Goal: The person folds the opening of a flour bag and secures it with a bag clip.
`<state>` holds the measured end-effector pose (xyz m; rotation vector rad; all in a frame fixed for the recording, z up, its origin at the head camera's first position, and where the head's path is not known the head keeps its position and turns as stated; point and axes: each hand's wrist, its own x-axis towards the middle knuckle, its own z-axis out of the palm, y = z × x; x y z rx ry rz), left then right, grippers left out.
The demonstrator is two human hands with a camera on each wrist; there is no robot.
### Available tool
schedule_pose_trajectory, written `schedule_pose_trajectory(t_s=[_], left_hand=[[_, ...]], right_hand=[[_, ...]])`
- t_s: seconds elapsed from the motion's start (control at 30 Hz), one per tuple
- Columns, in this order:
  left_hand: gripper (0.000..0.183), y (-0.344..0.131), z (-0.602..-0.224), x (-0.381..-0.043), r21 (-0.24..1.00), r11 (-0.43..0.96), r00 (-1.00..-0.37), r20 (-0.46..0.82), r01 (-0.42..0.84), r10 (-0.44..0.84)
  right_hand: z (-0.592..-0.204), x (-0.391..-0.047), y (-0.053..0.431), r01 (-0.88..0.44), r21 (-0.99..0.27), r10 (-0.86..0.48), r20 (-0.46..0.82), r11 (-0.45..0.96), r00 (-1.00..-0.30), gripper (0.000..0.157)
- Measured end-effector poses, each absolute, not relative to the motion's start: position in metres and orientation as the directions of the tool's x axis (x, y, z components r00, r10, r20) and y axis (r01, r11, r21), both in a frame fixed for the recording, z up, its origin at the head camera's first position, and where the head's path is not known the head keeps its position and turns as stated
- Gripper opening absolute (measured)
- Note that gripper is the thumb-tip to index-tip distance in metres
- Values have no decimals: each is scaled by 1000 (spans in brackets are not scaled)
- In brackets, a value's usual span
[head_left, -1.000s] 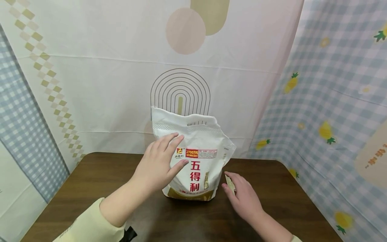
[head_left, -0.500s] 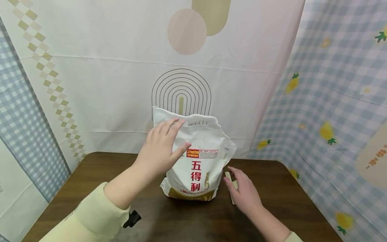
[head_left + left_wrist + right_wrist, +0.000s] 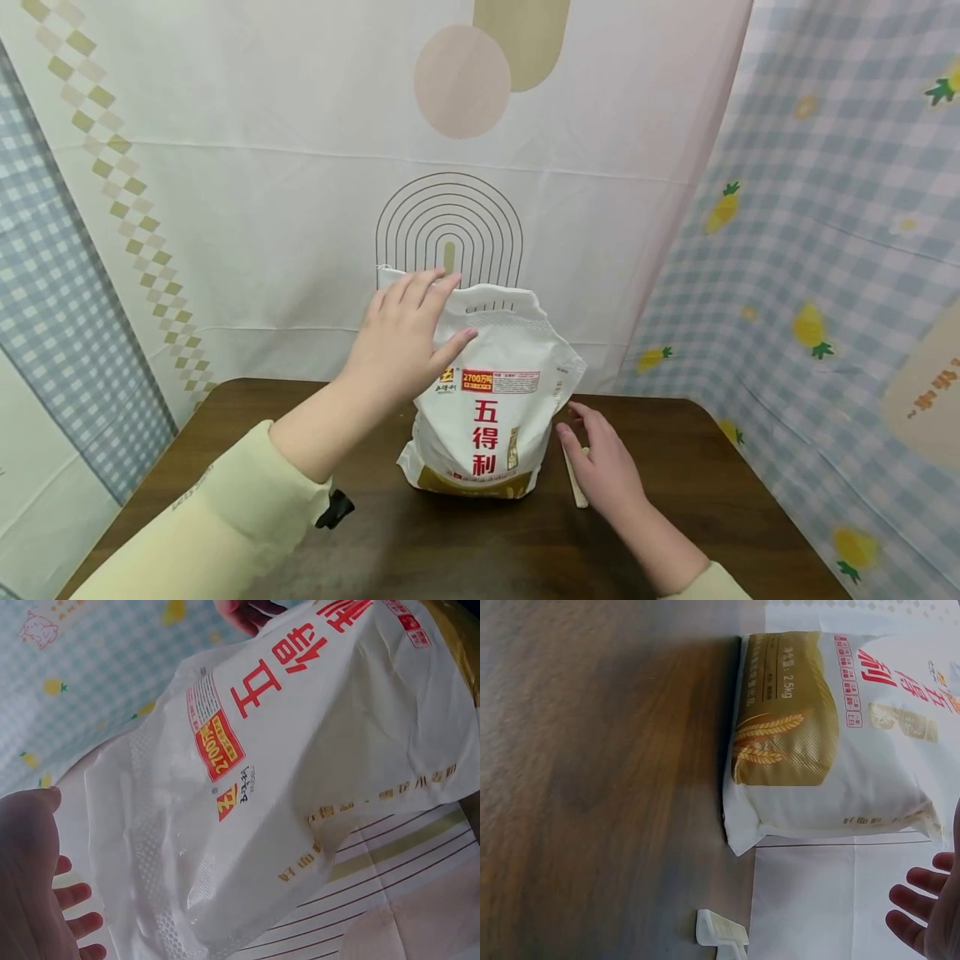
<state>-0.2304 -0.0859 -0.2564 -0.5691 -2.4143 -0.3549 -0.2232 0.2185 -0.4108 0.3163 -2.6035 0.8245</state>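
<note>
A white flour bag [image 3: 498,346] with red lettering stands upright on the table, its flat top edge raised; gold wheat art and "2.5kg" show near its base in the right wrist view. My left hand [image 3: 401,342] is in front of the bag's upper left, fingers extended and thumb apart. In the left wrist view a gap shows between this hand [image 3: 34,877] and the bag's top edge. To the bag's lower right, my right hand [image 3: 607,471] has relaxed, spread fingers and grips nothing. Partly behind it lies a slim whitish plastic piece [image 3: 576,483], its kind unclear.
The dark wooden table [image 3: 247,450] has rounded far corners. Behind it hangs a white patterned cloth [image 3: 262,225]; a blue checked cloth [image 3: 810,250] with pineapples closes the right side. A black strap end [image 3: 334,508] juts from the left sleeve.
My left hand has risen from the bag's middle to its top left. The right hand has shifted slightly up, uncovering more of the whitish piece. The bag stays in place.
</note>
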Motion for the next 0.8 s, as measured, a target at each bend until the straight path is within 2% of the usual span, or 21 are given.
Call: schedule_pose_trajectory(t_s=[0.17, 0.3, 0.47, 0.8], left_hand=[[70, -84, -251, -236, 90, 879, -732, 597, 468, 329], [69, -84, -245, -243, 27, 887, -731, 578, 461, 363], [64, -84, -234, -252, -31, 891, -750, 528, 452, 399], [39, -82, -222, -264, -40, 883, -784, 442, 468, 435]], right_hand=[[-409, -228, 217, -277, -629, -46, 359, 726, -932, 51], [-407, -233, 215, -263, -727, -21, 323, 634, -946, 49], [-404, -240, 213, -256, -781, 4, 314, 570, -949, 48], [-400, -251, 208, -233, -847, 51, 292, 478, -955, 52]])
